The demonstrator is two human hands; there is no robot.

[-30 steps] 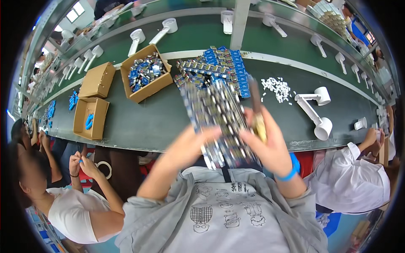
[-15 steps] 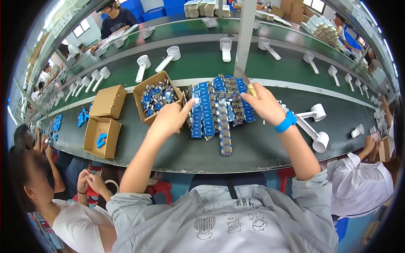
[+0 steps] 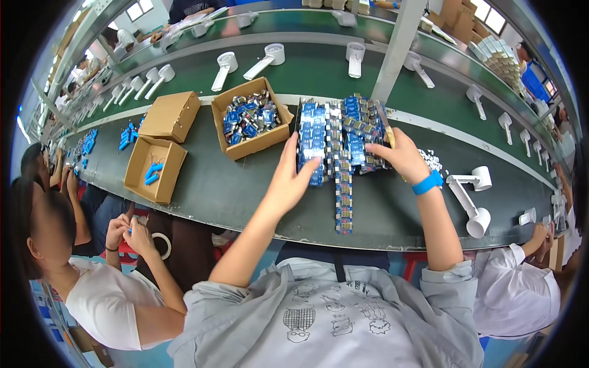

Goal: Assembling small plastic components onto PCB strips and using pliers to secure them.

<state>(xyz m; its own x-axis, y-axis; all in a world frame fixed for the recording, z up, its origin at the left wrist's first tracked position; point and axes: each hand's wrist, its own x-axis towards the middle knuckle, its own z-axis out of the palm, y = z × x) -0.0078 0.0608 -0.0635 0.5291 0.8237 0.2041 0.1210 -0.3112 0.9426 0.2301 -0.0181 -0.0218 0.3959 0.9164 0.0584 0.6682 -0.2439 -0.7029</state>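
Several strips of small blue and silver parts (image 3: 334, 138) lie side by side on the green table (image 3: 221, 190), one strip (image 3: 343, 205) reaching toward the near edge. My left hand (image 3: 289, 179) rests flat on the left strips, its fingers spread over the blue parts. At the right side of the strips, my right hand (image 3: 402, 156), with a blue wristband (image 3: 427, 183), is closed around a thin tool (image 3: 383, 119) with a yellowish handle, whose blade points away over the parts.
An open cardboard box (image 3: 277, 136) of loose blue parts stands left of the strips, with two more boxes (image 3: 161, 184) beyond it. White handled pieces (image 3: 469, 199) and a small white heap (image 3: 433, 161) lie to the right. A person (image 3: 92, 294) sits at my left and another (image 3: 515, 294) at my right.
One second ago both hands held the sheet of strips up near my body. It now lies on the table, and both hands reach out over it.
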